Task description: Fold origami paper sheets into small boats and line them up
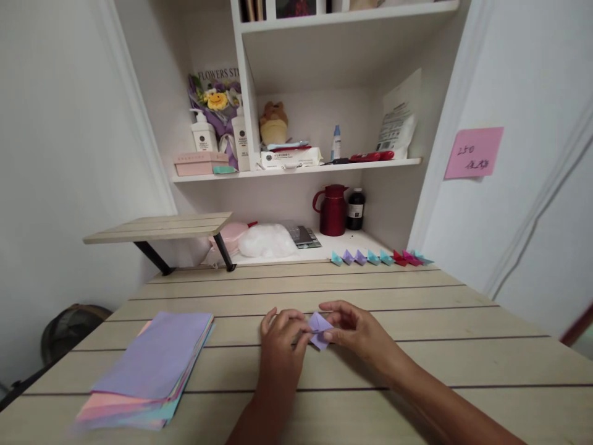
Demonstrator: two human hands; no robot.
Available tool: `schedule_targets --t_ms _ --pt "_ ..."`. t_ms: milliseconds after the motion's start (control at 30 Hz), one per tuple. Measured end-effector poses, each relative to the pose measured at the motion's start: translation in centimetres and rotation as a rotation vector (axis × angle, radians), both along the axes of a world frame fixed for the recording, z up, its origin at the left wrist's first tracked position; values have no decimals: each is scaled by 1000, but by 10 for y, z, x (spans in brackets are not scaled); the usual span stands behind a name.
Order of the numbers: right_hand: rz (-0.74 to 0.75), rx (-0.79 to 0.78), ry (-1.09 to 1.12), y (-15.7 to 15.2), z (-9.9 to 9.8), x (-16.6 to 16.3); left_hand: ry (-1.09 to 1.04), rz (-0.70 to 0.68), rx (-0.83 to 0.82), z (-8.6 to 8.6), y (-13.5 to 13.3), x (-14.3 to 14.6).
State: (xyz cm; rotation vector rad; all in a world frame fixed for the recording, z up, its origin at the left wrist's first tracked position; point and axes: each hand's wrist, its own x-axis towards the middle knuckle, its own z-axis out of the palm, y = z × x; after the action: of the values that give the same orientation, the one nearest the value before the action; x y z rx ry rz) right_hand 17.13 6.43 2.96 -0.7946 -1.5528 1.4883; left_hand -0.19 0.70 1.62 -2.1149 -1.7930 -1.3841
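Note:
A small folded purple paper piece [319, 329] sits between both hands, just above the wooden table [417, 358]. My left hand [280, 346] pinches its left edge with curled fingers. My right hand [354, 330] grips its right side, fingers bent over the top. A stack of coloured paper sheets [152, 371], purple on top, lies on the table to the left of my hands. Along the table's far edge stands a row of several finished folded paper pieces [380, 257] in teal, purple and red.
A small wooden riser shelf [160, 227] stands at the back left. Behind the table, white shelves hold a red jug [332, 210], a dark bottle [356, 209], lotion bottles [204, 133] and a wipes pack [291, 157]. A pink note [473, 152] sticks on the right wall.

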Motion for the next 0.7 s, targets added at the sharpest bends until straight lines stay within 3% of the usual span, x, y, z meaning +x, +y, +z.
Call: schedule_targets --t_ms 100,333,500,700 --pt "39 66 -56 -4 3 -1 -19 -19 -20 3 -2 3" --pt "-102 379 -270 -6 9 3 -89 -42 -16 -2 0 4" --pt "-152 629 -430 -9 9 3 -232 53 27 0 -2 6" --pt "-170 874 -537 -12 9 1 -23 -10 66 9 -5 8"
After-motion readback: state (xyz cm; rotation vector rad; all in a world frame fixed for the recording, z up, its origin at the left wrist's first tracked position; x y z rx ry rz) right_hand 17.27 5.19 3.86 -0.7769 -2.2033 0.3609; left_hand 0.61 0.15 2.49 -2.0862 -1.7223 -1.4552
